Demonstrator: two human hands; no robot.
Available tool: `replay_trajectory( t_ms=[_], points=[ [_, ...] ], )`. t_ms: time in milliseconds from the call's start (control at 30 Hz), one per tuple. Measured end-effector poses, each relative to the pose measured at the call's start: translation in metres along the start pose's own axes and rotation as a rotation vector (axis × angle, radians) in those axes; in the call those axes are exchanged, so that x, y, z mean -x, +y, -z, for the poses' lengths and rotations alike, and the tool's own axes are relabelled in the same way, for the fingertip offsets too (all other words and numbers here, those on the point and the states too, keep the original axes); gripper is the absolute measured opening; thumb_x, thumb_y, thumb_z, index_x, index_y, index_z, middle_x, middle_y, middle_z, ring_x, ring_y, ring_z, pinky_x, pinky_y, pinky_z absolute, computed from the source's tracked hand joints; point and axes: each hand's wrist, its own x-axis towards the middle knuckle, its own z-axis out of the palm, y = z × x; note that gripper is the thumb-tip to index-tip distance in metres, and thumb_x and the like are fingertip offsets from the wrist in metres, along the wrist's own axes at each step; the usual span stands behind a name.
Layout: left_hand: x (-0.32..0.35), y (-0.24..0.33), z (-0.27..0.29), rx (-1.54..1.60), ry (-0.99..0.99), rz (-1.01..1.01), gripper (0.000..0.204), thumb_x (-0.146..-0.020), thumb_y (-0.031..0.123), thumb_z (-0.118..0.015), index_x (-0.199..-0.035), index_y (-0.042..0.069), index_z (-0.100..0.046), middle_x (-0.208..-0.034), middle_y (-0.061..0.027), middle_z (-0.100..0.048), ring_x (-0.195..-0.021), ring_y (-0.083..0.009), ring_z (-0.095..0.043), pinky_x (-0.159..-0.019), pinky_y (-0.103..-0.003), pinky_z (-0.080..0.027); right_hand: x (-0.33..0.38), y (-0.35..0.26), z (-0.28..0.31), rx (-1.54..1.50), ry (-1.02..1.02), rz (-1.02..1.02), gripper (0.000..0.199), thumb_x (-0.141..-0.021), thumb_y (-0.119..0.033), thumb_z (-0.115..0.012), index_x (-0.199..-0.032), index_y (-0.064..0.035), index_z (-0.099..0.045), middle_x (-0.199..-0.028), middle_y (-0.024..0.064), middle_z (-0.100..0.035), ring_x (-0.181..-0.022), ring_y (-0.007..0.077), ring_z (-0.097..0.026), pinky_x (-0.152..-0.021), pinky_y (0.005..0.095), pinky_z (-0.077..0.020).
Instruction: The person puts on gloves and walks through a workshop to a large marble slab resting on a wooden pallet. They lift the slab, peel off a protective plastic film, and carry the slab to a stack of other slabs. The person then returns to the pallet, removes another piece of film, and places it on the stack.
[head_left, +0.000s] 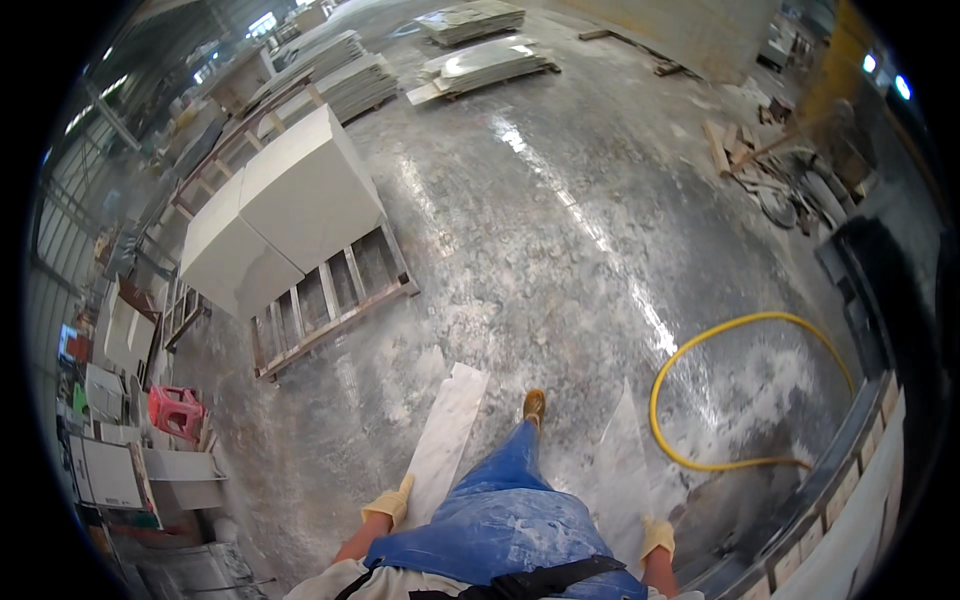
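My left hand point(389, 503), in a pale yellow glove, is closed on the edge of a long whitish stone strip point(447, 425), which hangs at my left side and points forward. On my other side, my gloved right hand point(656, 537) grips a second, greyer stone piece point(622, 465) that tapers to a point at its far end. Both pieces are held low beside my dusty blue apron point(520, 520). The fingers of the right hand are partly hidden. One brown boot point(535, 405) is stepped forward on the wet floor.
Pale stone slabs point(310, 190) lean on a metal rack point(340, 330) at the left. A yellow hose point(655, 400) loops across the floor at the right, near a slatted edge point(850, 490). A pink stool point(176, 412), slab stacks point(485, 65) and scrap wood point(730, 150) stand farther off.
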Motion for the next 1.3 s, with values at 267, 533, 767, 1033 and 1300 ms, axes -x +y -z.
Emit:
replay_trajectory(
  t_ms=[267, 533, 767, 1033, 1300],
  points=[
    [-0.139, 0.133, 0.292, 0.077, 0.021, 0.023, 0.070, -0.106, 0.014, -0.039, -0.166, 0.037, -0.010, -0.151, -0.0284, -0.050, -0.135, -0.0398, -0.056, -0.113, -0.051, -0.044, -0.125, -0.236, 0.125, 0.102, -0.145, -0.167, 0.068, -0.095, -0.063, -0.057, -0.128, -0.0054, -0.071, -0.132, 0.0264, -0.066, -0.125, 0.0429, -0.062, -0.103, 0.0498, -0.0502],
    [-0.258, 0.353, 0.580, 0.203, 0.087, 0.073, 0.058, -0.109, 0.024, -0.028, -0.165, 0.033, -0.018, -0.151, -0.0278, -0.051, -0.135, -0.0418, -0.056, -0.112, -0.051, -0.043, -0.304, -0.453, 0.320, 0.060, -0.144, -0.182, 0.069, -0.094, -0.063, -0.058, -0.129, -0.0050, -0.070, -0.135, 0.0257, -0.065, -0.128, 0.0416, -0.061, -0.105, 0.0499, -0.0489],
    [-0.307, 0.575, 0.791, 0.274, 0.169, 0.000, 0.068, -0.107, 0.057, -0.017, -0.159, 0.018, -0.037, -0.146, -0.0309, -0.054, -0.137, -0.0441, -0.052, -0.117, -0.050, -0.034, -0.533, -0.559, 0.486, 0.103, -0.194, -0.118, 0.070, -0.093, -0.063, -0.059, -0.130, -0.0046, -0.070, -0.137, 0.0251, -0.064, -0.131, 0.0405, -0.060, -0.107, 0.0500, -0.0477],
    [-0.364, 0.860, 1.034, 0.229, 0.060, 0.170, 0.058, -0.111, 0.050, -0.020, -0.164, 0.027, -0.029, -0.146, -0.0293, -0.055, -0.140, -0.0415, -0.051, -0.117, -0.050, -0.037, -0.767, -0.839, 0.825, 0.114, -0.113, -0.130, 0.066, -0.094, -0.057, -0.063, -0.120, 0.0028, -0.073, -0.127, 0.0269, -0.069, -0.122, 0.0422, -0.065, -0.098, 0.0514, -0.0533],
    [-0.521, 1.075, 1.296, 0.316, 0.062, 0.210, 0.074, -0.105, 0.067, -0.022, -0.163, 0.024, -0.034, -0.151, -0.0292, -0.052, -0.146, -0.0410, -0.045, -0.122, -0.050, -0.028, -0.959, -1.117, 1.081, -0.064, -0.039, -0.097, 0.065, -0.097, -0.056, -0.058, -0.123, 0.0024, -0.071, -0.127, 0.0309, -0.066, -0.127, 0.0457, -0.060, -0.102, 0.0500, -0.0505]
  ],
)
